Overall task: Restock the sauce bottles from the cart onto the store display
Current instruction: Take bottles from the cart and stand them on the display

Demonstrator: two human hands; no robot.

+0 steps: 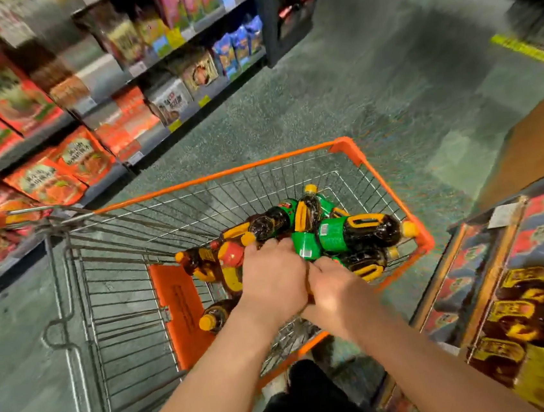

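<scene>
Your left hand [273,278] and right hand [334,288] reach among piled sauce bottles [357,232] in the cart [393,189]; their grip is hidden. Lifting one bottle may topple its neighbours.

no text was legible: print on the green bottle labels [332,238], the shelf packets [77,155] left of the cart [381,174] and the orange cart flap [181,311] blurred.

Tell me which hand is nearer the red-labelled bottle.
Left. The left hand lies right against the red-labelled bottle; the right hand is farther right, past the left hand.
</scene>
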